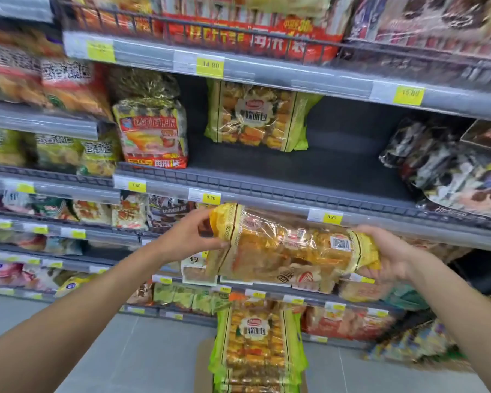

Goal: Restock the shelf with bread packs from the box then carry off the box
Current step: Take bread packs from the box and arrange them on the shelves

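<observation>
A yellow-ended bread pack [289,248] lies sideways in the air in front of the shelf. My left hand [190,236] grips its left end and my right hand [386,253] grips its right end from below. One green-edged bread pack [255,117] stands upright at the back of the grey shelf [267,191], with bare shelf floor around it. Down on the floor a brown cardboard box [203,364] holds several more green-edged bread packs [257,344] standing on end.
A yellow-red snack bag [153,137] stands at the shelf's left and dark cake bags [448,171] lie at its right. The upper shelf edge [267,72] with yellow price tags overhangs the gap. Lower shelves are packed with goods. Grey tiled floor [139,341] surrounds the box.
</observation>
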### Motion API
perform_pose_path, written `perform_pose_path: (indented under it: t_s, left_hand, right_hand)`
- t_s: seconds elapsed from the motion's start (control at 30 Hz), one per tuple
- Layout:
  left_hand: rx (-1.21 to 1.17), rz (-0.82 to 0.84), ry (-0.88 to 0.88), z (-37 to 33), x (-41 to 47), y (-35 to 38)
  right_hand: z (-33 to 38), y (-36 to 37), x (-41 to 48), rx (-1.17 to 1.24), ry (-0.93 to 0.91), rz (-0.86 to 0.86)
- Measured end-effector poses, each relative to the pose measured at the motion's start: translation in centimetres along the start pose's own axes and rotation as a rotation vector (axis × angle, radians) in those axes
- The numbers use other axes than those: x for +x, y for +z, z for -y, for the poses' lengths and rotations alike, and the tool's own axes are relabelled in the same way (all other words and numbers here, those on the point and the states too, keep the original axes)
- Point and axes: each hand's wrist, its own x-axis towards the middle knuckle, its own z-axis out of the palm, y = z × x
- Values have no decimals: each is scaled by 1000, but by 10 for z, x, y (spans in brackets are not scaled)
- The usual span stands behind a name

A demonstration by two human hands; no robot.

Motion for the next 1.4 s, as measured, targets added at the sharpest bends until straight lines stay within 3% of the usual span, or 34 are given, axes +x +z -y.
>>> perform_pose_path:
  t_s: [0.27,0.37,0.53,0.7,0.8,0.87,0.97,1.07,1.13,1.2,1.27,1.4]
  left_hand:
    - [-531,-177,-56,-39,17,-23]
    - [-605,-225,-21,-46,22,-30]
    - [-459,-194,127,-67,23,-46]
    - [-140,-206,330,-66,20,-55]
    - [-159,-317,199,-62,20,-43]
    - [-323,-348,38,-51,23,-36]
    - [-840,-374,-149,-36,29,-31]
    - [-1232,-245,-354,-31,32,-35]
    - [-1226,-110,-407,-34,33,-39]
    - [-1049,-76,-432,-44,39,-37]
    - [-800,-129,-417,-57,48,-30]
    - [-586,-299,-334,-67,68,-26]
  right_hand:
    - [42,0,-33,98,-32,265]
    - [48,4,-39,88,-31,313]
    - [50,4,-46,203,-69,469]
    - [50,11,-41,281,-310,398]
    - [46,21,-33,202,-504,293]
    - [43,24,-30,199,-609,246]
    - [40,25,-27,195,-695,222]
    - [39,20,-21,168,-749,221]
    - [40,16,-15,121,-770,217]
    - [46,11,-8,68,-771,218]
    - [54,9,0,-4,-764,219]
    - [78,12,18,47,-611,157]
